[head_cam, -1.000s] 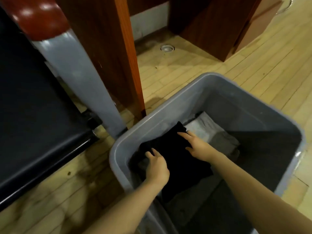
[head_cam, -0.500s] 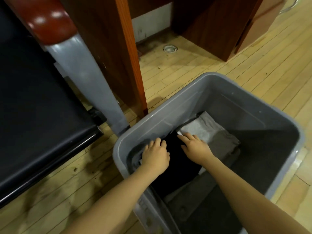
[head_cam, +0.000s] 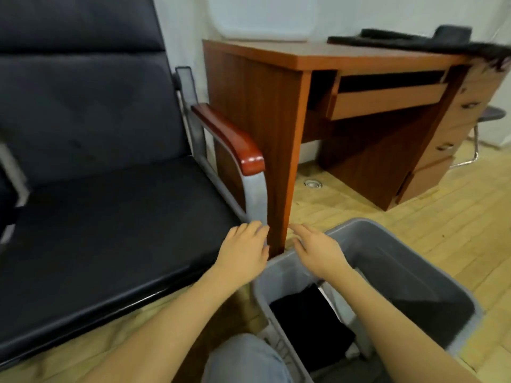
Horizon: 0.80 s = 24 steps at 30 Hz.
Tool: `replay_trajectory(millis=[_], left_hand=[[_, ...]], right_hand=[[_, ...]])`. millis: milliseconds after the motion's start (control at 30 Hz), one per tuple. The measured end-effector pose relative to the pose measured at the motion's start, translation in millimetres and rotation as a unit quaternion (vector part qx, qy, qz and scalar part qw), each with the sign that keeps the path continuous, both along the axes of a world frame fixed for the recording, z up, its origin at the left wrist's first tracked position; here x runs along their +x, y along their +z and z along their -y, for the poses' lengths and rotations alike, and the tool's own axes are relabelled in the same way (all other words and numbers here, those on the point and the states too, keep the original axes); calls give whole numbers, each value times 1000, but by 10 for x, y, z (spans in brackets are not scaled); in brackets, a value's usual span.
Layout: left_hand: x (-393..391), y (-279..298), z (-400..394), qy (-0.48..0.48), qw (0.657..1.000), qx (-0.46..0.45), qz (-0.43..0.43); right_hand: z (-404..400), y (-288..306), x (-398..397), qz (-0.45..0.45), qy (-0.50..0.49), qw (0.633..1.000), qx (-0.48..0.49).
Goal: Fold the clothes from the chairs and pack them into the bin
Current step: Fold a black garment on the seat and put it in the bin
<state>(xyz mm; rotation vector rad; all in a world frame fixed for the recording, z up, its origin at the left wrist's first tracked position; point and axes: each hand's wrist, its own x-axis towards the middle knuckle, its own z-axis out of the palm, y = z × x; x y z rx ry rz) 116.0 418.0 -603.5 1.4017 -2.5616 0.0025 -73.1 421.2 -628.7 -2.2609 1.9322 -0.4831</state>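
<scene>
A grey plastic bin [head_cam: 431, 275] stands on the wooden floor at the lower right. Inside it lies a folded black garment [head_cam: 309, 319], with a strip of pale fabric [head_cam: 336, 297] beside it. My left hand [head_cam: 243, 251] hovers above the bin's left rim, fingers relaxed and holding nothing. My right hand [head_cam: 318, 248] hovers over the bin's far rim, fingers straight, also holding nothing. The black chair seat [head_cam: 105, 244] to the left shows no clothes on it.
A chair armrest [head_cam: 229, 139] with a grey metal leg stands just beyond my hands. A brown wooden desk [head_cam: 304, 87] lies behind it, with a dark item [head_cam: 414, 41] on top. My knee [head_cam: 246, 360] in pale jeans is at the bottom edge.
Both hands have let go of the black garment and lifted out of the bin. The view has tilted up, showing the chair and the desk.
</scene>
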Motion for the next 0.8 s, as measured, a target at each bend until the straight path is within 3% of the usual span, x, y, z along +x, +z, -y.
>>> replay_trajectory(millis=[200, 400, 600, 800], left_hand=[[1239, 488, -335, 132, 989, -65, -10], [2678, 704, -815, 273, 958, -83, -13], [3937, 607, -1366, 398, 914, -64, -50], [4850, 234, -1672, 503, 861, -45, -55]], right_hand=[[105, 652, 1272, -9, 121, 989, -83], [75, 1008, 2827, 20, 233, 968, -95], [-54, 990, 4365, 117, 354, 928, -31], [-152, 628, 5543, 121, 393, 912, 10]])
